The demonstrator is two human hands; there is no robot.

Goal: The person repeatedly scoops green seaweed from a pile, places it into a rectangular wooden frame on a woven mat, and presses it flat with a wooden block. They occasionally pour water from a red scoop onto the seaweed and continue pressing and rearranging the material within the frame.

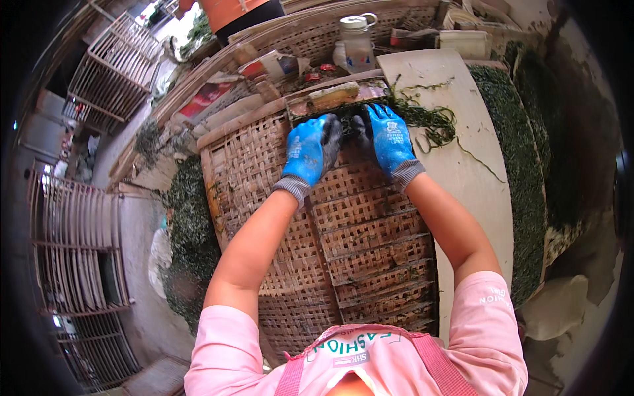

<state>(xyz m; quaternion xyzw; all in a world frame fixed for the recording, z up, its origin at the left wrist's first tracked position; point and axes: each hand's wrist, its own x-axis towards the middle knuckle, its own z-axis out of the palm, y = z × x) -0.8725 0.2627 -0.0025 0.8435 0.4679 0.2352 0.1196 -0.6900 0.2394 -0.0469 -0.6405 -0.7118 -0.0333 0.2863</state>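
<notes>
My left hand (308, 151), in a blue glove with a black palm, rests at the far end of a woven bamboo tray (262, 178). Its fingers curl over dark green seaweed, and its palm side is hidden. Beside it, my right hand (390, 134) wears a matching glove, fingers pointing away from me over the same dark mass. Whether either hand grips any of it is not visible. Loose seaweed strands (431, 119) trail from the right hand onto a pale board (475, 198). Thin strips divide the tray's right half, with green scraps stuck to them.
Dark green chopped seaweed lies left (190, 237) of the tray and right (525, 198) of the board. A lidded clear bottle (357, 47) stands beyond the tray. Slatted racks (79, 242) line the left. Another person (237, 15) is at the top.
</notes>
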